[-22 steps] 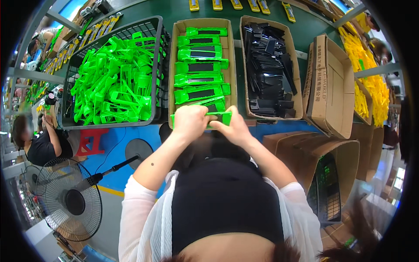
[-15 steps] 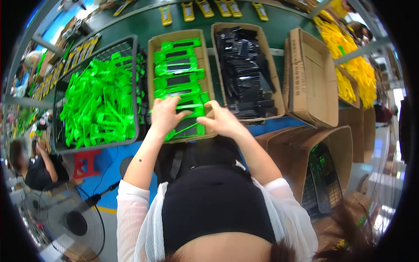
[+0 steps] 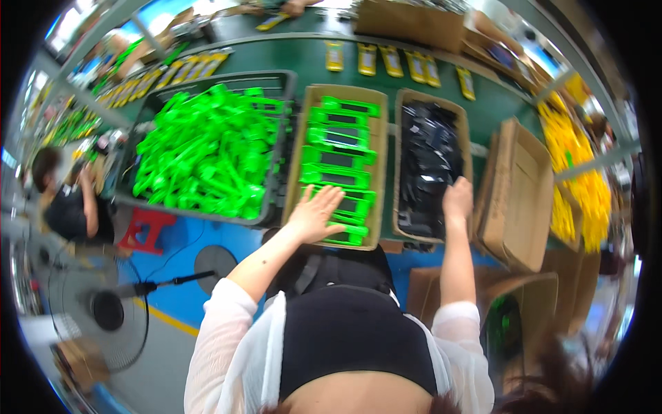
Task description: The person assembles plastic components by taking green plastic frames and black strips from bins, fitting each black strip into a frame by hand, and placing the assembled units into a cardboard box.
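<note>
My left hand is open, its fingers spread over green plastic frames in a long cardboard box. The frames lie in a column, with dark rectangular panels showing in their windows. My right hand is closed at the right rim of a second cardboard box; its fingers curl inward, and what they hold is hidden. Thin, glossy black strips and plates fill that box, looking blurred.
A dark crate heaped with green plastic parts stands left. An empty cardboard box leans at right, before yellow parts. Yellow devices line the green table's far side. A fan and a seated person are at left.
My right hand has left the green frames and moved right to the box of black pieces. My left hand has flattened and spread over the frames. The view has shifted.
</note>
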`<state>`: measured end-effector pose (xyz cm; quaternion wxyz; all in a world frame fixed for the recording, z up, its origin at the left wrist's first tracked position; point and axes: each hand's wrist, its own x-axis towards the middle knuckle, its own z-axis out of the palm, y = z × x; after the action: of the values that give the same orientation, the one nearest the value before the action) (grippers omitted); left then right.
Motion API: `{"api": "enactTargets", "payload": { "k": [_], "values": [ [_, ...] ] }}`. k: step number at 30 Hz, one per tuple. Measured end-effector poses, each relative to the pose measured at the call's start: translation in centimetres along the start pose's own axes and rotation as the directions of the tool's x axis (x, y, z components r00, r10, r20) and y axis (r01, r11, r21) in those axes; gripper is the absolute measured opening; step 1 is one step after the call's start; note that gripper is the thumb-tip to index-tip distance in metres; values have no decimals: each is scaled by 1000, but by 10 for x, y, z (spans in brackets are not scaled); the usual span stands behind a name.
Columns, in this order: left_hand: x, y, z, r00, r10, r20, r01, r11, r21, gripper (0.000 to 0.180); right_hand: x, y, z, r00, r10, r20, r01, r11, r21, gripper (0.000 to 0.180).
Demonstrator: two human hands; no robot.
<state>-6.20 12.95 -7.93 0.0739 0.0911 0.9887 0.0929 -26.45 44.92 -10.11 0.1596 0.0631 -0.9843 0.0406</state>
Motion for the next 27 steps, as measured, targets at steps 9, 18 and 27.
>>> {"api": "enactTargets", "payload": {
  "k": [9, 18, 27],
  "values": [
    [-13, -21, -44, 699, -197, -688, -161, 894, -419, 31, 36, 11, 9, 949, -136, 286, 87, 981, 176, 14],
    [-55, -226, -44, 259, -768, -586, 783, 522, -337, 86, -36, -16, -60, 940, -305, 151, 195, 847, 495, 14],
    [-99, -444, -1, 527, -848, 56, 850, 525, -52, 98, -94, -41, -48, 980, -127, -154, 191, 824, 533, 10]
  ]
}}
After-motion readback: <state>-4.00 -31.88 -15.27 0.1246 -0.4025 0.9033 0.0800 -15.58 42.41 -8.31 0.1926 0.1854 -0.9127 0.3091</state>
